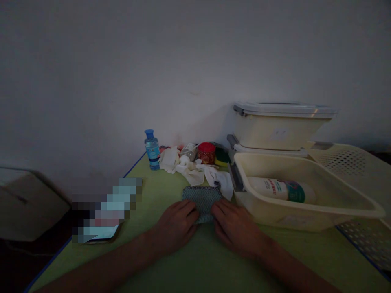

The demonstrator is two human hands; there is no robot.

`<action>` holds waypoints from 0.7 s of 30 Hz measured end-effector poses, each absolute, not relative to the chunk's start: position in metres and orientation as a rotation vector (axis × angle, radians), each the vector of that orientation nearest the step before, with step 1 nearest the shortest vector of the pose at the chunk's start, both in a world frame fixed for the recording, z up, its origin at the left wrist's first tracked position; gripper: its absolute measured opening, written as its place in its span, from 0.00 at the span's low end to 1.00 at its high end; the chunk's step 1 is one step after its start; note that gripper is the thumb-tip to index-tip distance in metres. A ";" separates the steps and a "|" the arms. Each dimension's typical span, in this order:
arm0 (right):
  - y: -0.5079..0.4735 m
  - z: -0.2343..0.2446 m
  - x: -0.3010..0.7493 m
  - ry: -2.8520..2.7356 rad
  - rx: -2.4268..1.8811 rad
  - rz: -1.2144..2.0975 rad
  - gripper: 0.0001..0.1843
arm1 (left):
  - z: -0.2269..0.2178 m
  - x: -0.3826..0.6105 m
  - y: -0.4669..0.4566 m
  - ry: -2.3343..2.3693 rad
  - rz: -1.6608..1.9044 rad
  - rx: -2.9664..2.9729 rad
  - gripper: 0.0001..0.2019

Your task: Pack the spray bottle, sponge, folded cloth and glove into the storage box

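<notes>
A small rectangular piece of grey-green fabric (pixel 203 196) with a fine pattern and a dark upper edge lies on the green table (pixel 146 268) in front of me. Whether it is a pouch or a folded cloth, I cannot tell. My left hand (pixel 179 224) has its curled fingers on the fabric's left side. At the right side, my right hand (pixel 233 224) grips it with bent fingers. Parts of its lower corners are hidden under the fingers. Just behind it lies crumpled white cloth (pixel 224 181).
An open cream basket (pixel 281 217) on the right holds a white-and-green bottle (pixel 281 189). Lidded boxes (pixel 284 126) stand stacked behind it. Farther back are a blue bottle (pixel 152 152), white gloves (pixel 169 158), a red container (pixel 207 152) and a sponge (pixel 222 156). A blurred-out phone (pixel 106 232) lies left.
</notes>
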State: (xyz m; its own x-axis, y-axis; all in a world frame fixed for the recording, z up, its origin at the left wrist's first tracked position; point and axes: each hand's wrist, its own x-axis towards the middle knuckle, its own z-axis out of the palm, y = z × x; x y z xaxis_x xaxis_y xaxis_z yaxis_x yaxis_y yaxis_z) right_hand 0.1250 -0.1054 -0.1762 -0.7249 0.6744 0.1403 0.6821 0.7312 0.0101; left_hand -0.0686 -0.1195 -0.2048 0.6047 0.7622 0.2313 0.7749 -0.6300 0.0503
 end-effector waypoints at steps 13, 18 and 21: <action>-0.105 -0.183 0.122 -2.693 -1.312 0.009 0.06 | -0.194 -0.081 -0.107 -1.474 -0.556 -2.983 0.10; -0.106 -0.182 0.119 -2.588 -1.389 0.280 0.07 | -0.188 -0.086 -0.099 -1.735 -0.671 -3.221 0.15; -0.104 -0.183 0.118 -2.521 -1.363 0.421 0.07 | -0.191 -0.087 -0.094 -1.934 -0.731 -3.288 0.15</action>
State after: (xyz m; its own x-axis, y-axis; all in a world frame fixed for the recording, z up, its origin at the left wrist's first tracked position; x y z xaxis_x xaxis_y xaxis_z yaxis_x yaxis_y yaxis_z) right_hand 0.1183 -0.1041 -0.1833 -0.5341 0.8420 0.0764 0.7714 0.5223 -0.3636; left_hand -0.0867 -0.0940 -0.1905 0.5077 0.8594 -0.0598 0.6051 -0.3064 0.7348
